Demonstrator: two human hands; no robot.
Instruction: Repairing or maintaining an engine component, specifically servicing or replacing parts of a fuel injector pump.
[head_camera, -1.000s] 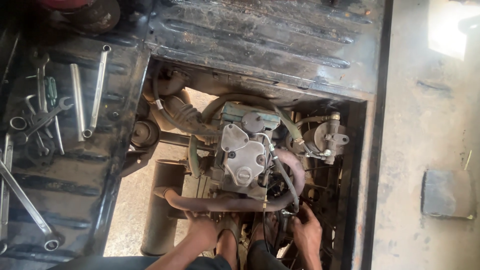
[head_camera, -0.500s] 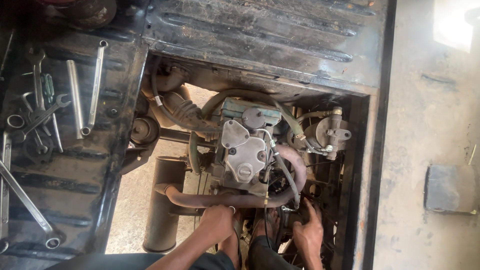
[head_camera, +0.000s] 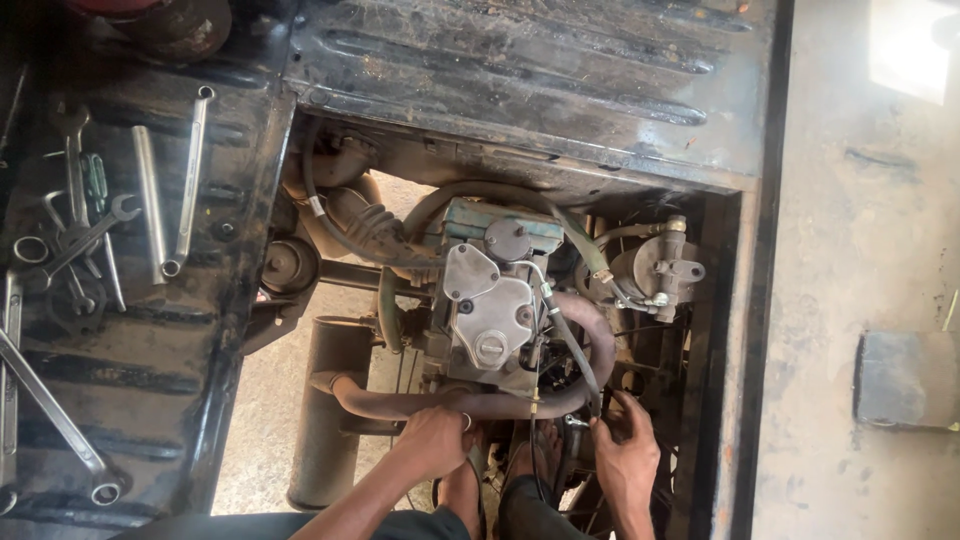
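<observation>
— What has the person got hold of down there?

— The rusty curved pipe that runs under the grey engine, low in the opening of the black metal floor. The left hand is closed round it from above, near the middle of its run.

— And the other one?

— The right hand is at the pipe's right end, where it bends up. Its fingers curl in among the thin hoses there, but I can't tell whether it grips anything. The two hands are well apart.

— Anything around?

— Two bare feet between the hands. A rusty cylinder hangs left of the pipe. On the floor panel to the left lies a scatter of spanners. To the right, a concrete floor with a small block on it.
</observation>
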